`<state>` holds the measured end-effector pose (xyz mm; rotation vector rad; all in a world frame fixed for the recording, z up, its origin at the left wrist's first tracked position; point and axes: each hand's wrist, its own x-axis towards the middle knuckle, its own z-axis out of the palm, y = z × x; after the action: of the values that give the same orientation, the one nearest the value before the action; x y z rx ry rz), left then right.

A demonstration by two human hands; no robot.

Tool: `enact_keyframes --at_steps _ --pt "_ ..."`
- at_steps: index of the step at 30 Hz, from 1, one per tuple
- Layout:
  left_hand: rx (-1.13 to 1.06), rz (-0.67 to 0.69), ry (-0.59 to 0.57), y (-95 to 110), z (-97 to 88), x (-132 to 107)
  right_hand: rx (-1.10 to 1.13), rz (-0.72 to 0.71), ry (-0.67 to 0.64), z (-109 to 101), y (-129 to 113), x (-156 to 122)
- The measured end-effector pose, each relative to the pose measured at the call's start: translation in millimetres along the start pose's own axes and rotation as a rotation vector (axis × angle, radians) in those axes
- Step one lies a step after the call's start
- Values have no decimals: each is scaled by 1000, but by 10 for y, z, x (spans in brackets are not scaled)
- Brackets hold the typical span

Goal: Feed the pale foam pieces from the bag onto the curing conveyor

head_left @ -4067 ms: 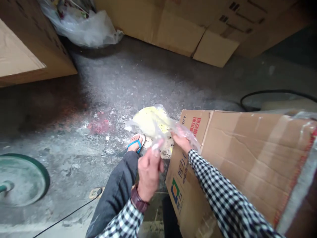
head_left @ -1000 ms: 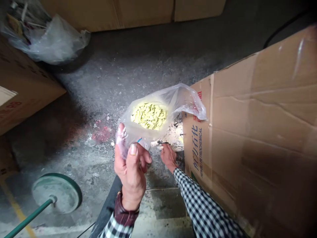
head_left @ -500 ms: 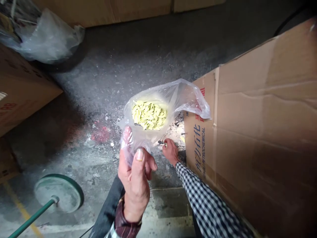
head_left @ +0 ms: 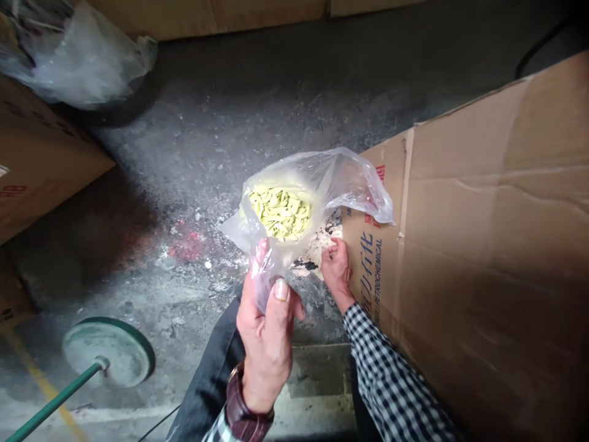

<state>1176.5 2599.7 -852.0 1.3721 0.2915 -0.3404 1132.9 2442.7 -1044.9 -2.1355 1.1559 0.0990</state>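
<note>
We have a clear plastic bag (head_left: 317, 184) held up mid-frame over the floor, its far corner reaching the printed face of the big carton. Film is loosely puffed. Through it, a heap of flat pale yellow-green pieces (head_left: 280, 212) sits packed in the bag's pocket; too small to tell exactly what they are.

Grip: left hand (head_left: 267, 350) is narrow, thumb and fingers pinched on gathered film at the bag's lower end, maroon wrist strap (head_left: 243, 410) below it. Right hand (head_left: 337, 273) is open and holds nothing, fingers lightly curled, just below the bag and right by the carton. We can't tell if it touches the carton.

Around: large cardboard carton (head_left: 483, 245) lies tilted and takes up the right side, blue print on it incl. "PETROCHEMICAL", checked sleeve (head_left: 391, 374) running along its lower edge. Dark trouser leg (head_left: 207, 374) sits under the left forearm. Concrete floor (head_left: 230, 104) is stained, with a red patch (head_left: 186, 245) left of the bag. Further left we see a second carton (head_left: 41, 159), a crumpled plastic sack (head_left: 78, 61) above it and a round green base with pole (head_left: 108, 353) low down
</note>
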Motion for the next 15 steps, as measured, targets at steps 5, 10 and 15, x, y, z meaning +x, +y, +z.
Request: enact_keyframes --at_steps 5,10,15 --pt "89 -67 -3 -6 3 1 -361 327 -154 302 814 24" --pt "145 -76 -25 -63 0 -36 -300 339 -159 414 848 169" --pt "111 -48 -32 -68 33 -24 -105 188 -81 63 360 -179"
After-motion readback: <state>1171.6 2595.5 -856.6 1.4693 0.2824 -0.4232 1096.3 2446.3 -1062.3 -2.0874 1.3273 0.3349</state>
